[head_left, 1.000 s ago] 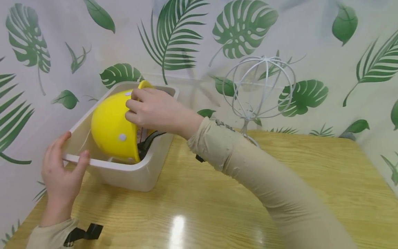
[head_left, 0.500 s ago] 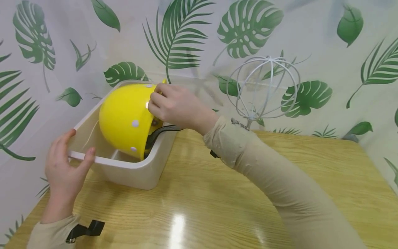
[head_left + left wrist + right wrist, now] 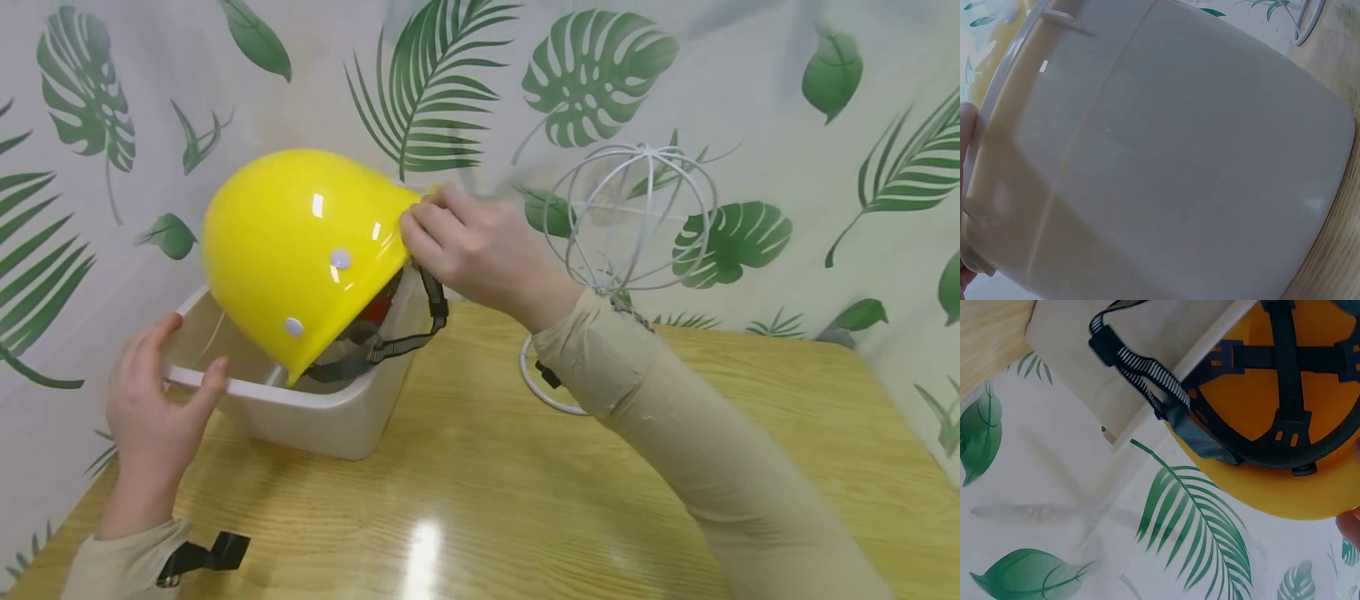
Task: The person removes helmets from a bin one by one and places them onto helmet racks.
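My right hand (image 3: 480, 250) pinches the brim of a yellow hard hat (image 3: 300, 225), which is tilted above the mouth of a whitish plastic bin (image 3: 292, 400). The hat's lower edge overlaps the bin's near rim. A black-and-grey chin strap (image 3: 408, 343) dangles from the hat over the bin's right side. In the right wrist view the dark inner harness (image 3: 1291, 419) shows inside the shell. At the bin's near left corner my left hand (image 3: 153, 417) grips the rim, thumb on the outside. The left wrist view is mostly filled by the bin's outer wall (image 3: 1166, 156).
A white wire globe-shaped stand (image 3: 637, 217) is at the back of the wooden table (image 3: 480, 500), partly hidden behind my right forearm; its ring base (image 3: 536, 387) peeks out. A leaf-patterned wall covering (image 3: 750, 100) rises directly behind and to the left.
The hard hat has risen out of the bin and tipped, and its chin strap now hangs free. My right hand has moved right with the brim; my left hand stays on the bin.
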### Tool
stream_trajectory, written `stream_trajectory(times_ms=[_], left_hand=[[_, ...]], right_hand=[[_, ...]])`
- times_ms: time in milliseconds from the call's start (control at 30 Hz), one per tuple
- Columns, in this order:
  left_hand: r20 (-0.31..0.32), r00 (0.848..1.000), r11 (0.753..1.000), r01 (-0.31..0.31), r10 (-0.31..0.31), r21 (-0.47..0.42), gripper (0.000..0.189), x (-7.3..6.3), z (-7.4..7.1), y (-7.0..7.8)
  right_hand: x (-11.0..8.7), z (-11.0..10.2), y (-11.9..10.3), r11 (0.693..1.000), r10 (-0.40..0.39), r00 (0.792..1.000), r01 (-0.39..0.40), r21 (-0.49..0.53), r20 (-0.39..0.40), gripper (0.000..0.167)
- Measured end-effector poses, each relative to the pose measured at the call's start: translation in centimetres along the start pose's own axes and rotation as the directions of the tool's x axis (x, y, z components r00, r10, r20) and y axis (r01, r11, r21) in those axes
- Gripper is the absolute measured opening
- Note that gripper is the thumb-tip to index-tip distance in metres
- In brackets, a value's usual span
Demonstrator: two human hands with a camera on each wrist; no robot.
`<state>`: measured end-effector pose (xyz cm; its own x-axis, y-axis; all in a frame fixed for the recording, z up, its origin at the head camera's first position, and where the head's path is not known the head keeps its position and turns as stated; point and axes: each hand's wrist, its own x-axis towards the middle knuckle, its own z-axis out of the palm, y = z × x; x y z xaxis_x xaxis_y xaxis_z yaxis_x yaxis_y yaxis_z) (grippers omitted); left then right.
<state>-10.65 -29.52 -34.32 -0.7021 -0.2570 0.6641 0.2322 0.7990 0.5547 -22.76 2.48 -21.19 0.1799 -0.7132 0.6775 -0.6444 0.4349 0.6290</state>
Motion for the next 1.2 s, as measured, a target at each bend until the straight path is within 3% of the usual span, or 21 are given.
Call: stream_trajectory(times_ms=[133,267,400,533,767,933,1033,1200], left_hand=[[-0.005,1.0,1.0,0.001,-0.001,0.0,0.069,-0.1,0.0,-0.1],[-0.005,1.0,1.0,0.013,-0.013,-0.004,0.069,-0.2,0.0,-0.1],[-0.014,1.0,1.0,0.019,-0.019,-0.004,0.067,-0.2,0.1,0.0],[-0.017,1.0,1.0,0.022,-0.022,-0.002,0.067,-0.1,0.2,-0.1],[0.0,0.999,0.999,0.051,-0.051,0.004,0.066,-0.2,0.3,-0.2],[-0.001,0.999,0.999,0.051,-0.051,0.002,0.066,-0.1,0.2,-0.4],[-0.009,0.999,0.999,0.051,-0.051,0.001,0.066,0.0,0.3,-0.4],[-0.016,0.999,0.999,0.05,-0.05,0.001,0.066,0.0,0.3,-0.6]], right_hand=[[-0.3,-1.2,0.3,0.999,0.049,0.995,-0.049,-0.002,-0.088,0.007],[-0.5,-2.9,0.7,0.992,0.123,0.982,-0.124,0.004,-0.146,0.014],[-1.0,-4.8,1.2,0.978,0.209,0.959,-0.208,0.023,-0.193,0.018],[-1.9,-6.5,1.6,0.954,0.294,0.92,-0.297,0.032,-0.26,0.019],[-4.6,-8.6,1.9,0.882,0.448,0.798,-0.468,0.055,-0.402,0.019],[-6.2,-9.4,2.6,0.844,0.473,0.716,-0.535,0.033,-0.514,0.019],[-6.8,-9.6,3.3,0.814,0.495,0.653,-0.579,0.043,-0.573,0.015],[-7.5,-9.7,4.3,0.753,0.554,0.558,-0.652,0.086,-0.617,0.008]])
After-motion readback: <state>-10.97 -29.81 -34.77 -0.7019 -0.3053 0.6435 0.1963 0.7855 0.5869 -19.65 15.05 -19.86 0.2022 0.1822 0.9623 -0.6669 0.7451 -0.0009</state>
